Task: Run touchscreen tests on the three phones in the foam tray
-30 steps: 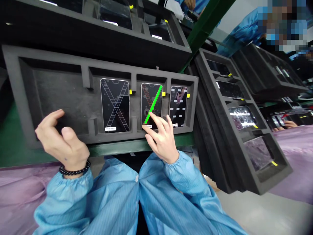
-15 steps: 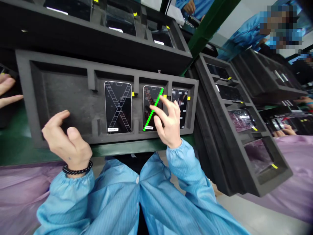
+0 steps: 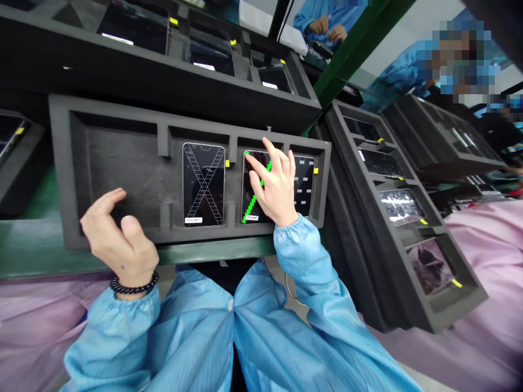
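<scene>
While the big foam tray (image 3: 122, 163) lies tilted across the green surface (image 3: 32, 245), three phones stand long-axis 12-to-6 in its right-hand slots. Middle phone (image 3: 250, 190), w/ a green diagonal running 7 to 1, sits under the right hand (image 3: 275, 188): fingers spread, forefinger tip at its 11 corner, grasping nothing. Left hand (image 3: 120, 239), loosely curled & holding nothing, rests on the tray's edge at 9, farther off. Left phone (image 3: 203, 184) shows a ladder X; right phone (image 3: 304, 185) is half hidden by the right hand.

Lt blue sleeves (image 3: 192, 332), elastic cuffs; blk bead bracelet (image 3: 134, 285).
</scene>
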The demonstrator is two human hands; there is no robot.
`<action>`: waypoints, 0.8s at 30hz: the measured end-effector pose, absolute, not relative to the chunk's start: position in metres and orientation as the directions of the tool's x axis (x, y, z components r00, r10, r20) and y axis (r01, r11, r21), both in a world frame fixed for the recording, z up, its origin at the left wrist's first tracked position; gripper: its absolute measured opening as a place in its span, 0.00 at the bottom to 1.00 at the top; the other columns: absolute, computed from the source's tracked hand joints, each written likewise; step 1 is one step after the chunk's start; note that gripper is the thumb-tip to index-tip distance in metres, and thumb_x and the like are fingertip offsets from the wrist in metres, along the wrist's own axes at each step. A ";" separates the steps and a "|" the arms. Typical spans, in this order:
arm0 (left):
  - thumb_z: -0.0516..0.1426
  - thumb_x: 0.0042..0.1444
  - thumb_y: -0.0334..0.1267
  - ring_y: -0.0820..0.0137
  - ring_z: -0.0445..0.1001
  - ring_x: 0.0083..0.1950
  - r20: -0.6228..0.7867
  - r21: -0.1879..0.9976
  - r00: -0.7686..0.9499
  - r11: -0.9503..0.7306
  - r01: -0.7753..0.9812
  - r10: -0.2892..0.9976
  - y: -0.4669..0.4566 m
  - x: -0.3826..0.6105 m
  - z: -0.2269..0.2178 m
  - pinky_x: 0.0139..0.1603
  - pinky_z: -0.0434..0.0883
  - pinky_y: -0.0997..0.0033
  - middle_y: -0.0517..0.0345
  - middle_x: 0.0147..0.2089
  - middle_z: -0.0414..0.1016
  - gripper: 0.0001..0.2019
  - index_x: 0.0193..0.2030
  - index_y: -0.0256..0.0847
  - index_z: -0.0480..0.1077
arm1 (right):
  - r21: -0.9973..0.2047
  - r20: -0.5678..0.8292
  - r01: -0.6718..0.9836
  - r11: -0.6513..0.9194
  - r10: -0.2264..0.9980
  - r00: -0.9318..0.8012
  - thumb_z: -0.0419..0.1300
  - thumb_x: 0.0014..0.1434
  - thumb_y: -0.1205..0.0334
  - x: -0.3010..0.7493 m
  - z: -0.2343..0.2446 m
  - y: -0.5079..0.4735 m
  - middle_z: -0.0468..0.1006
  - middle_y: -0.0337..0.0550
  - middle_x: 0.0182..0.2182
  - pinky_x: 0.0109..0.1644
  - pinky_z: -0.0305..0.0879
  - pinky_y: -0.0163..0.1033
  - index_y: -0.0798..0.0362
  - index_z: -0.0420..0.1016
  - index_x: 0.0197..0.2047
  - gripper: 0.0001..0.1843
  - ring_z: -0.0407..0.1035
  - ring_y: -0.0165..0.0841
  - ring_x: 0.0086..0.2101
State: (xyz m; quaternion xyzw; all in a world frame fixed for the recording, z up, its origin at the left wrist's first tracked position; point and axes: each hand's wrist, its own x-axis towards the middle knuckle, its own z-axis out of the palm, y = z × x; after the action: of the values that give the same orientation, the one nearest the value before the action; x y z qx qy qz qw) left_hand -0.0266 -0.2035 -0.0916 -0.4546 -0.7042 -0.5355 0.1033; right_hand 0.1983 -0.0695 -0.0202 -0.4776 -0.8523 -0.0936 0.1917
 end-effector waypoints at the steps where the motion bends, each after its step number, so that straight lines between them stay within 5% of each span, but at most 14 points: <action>1: 0.45 0.70 0.47 0.53 0.72 0.61 0.632 0.661 -0.565 0.010 0.750 0.531 -0.204 -0.027 -0.092 0.65 0.66 0.49 0.38 0.59 0.76 0.26 0.60 0.32 0.73 | -0.023 0.412 0.851 0.525 0.780 -0.470 0.48 0.73 0.57 0.201 -0.021 -0.072 0.60 0.41 0.72 0.76 0.43 0.62 0.42 0.74 0.62 0.20 0.58 0.43 0.67; 24: 0.44 0.68 0.50 0.53 0.72 0.60 0.613 0.658 -0.582 0.063 0.751 0.535 -0.204 -0.026 -0.092 0.63 0.65 0.52 0.41 0.59 0.76 0.28 0.60 0.32 0.73 | -0.033 0.401 0.859 0.511 0.794 -0.456 0.52 0.72 0.59 0.248 -0.043 -0.135 0.64 0.46 0.69 0.75 0.48 0.61 0.43 0.75 0.61 0.19 0.61 0.41 0.64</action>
State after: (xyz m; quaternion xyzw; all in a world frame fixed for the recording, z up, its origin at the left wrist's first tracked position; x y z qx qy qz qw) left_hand -0.0262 -0.2040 -0.0918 -0.4453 -0.7217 -0.5197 0.1039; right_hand 0.2481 -0.1355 -0.0434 -0.4869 -0.8489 -0.0872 0.1863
